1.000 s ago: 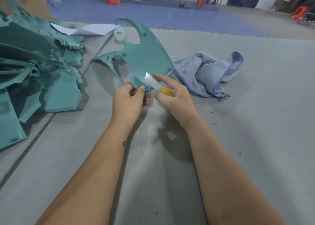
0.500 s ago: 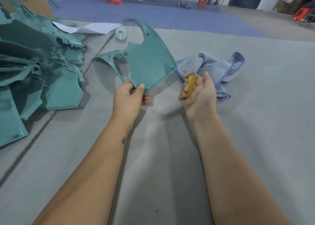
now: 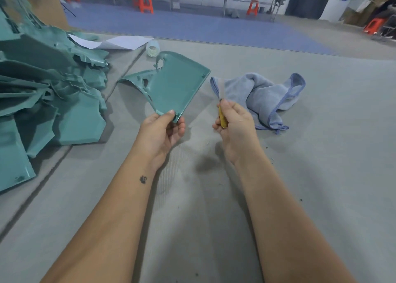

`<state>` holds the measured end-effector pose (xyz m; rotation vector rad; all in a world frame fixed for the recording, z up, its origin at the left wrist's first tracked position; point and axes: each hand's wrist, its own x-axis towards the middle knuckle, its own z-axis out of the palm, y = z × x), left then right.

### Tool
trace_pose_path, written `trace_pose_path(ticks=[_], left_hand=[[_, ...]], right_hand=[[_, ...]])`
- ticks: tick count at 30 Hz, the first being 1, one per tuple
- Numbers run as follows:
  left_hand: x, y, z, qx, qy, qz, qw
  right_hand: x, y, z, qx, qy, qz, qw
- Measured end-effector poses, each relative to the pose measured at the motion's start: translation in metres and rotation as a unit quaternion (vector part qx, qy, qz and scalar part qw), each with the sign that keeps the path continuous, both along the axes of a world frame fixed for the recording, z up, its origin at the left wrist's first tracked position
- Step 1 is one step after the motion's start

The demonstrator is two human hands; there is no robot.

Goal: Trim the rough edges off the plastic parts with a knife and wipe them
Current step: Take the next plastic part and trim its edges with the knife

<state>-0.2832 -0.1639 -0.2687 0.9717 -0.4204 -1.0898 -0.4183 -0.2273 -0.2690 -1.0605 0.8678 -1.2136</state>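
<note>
Green plastic part (image 3: 173,85), pinched by your left hand (image 3: 162,130), could slip if your right hand's (image 3: 233,126) knife (image 3: 220,111) pushes hard.

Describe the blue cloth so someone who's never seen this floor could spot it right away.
Start from the big pile of teal plastic parts at the left of the grey mat and look across to the right, past both hands. The blue cloth lies crumpled on the mat just beyond the right hand. It is the only soft, pale-blue thing there.
</note>
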Motion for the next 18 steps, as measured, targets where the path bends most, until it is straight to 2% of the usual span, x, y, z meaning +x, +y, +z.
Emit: trace_pose_path(ticks=[5,9,13,18], left_hand=[[-0.004,0.003,0.004,-0.023,-0.007,-0.047,0.999],[-0.007,0.002,0.003,-0.025,-0.002,-0.078,0.997],[-0.006,-0.003,-0.002,-0.009,0.022,-0.066,0.998],[-0.004,-0.007,-0.007,-0.001,0.024,-0.051,0.998]], right_hand=[[0.0,0.006,0.004,-0.15,0.073,-0.054,0.984],[0.002,0.005,0.003,-0.088,0.02,-0.012,0.996],[0.004,0.005,-0.002,-0.107,0.155,0.015,0.982],[0.01,0.011,-0.009,-0.178,0.178,0.058,0.966]])
